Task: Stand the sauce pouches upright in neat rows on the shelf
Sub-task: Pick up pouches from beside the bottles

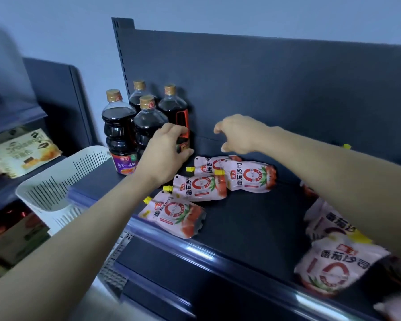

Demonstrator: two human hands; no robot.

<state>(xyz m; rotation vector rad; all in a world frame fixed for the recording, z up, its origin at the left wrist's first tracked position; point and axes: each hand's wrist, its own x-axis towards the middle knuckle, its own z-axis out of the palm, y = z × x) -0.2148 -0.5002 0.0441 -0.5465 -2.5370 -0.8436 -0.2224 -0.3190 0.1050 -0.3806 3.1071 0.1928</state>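
Several pink tomato sauce pouches with yellow spouts lie flat on the dark shelf (248,218). One pouch (174,214) lies by the front edge, another pouch (200,187) behind it, and a third pouch (248,176) further back. More pouches (333,262) lie in a heap at the right, under my right forearm. My left hand (169,149) is wrapped around the lower part of a dark sauce bottle with a red handle (175,107). My right hand (239,134) hovers above the back pouches, fingers loosely curled and holding nothing.
Three more dark sauce bottles (119,130) stand at the shelf's back left against the dark back panel (287,89). A white slotted basket (60,181) sits left of the shelf. Boxed goods (21,154) fill the neighbouring shelves on the left.
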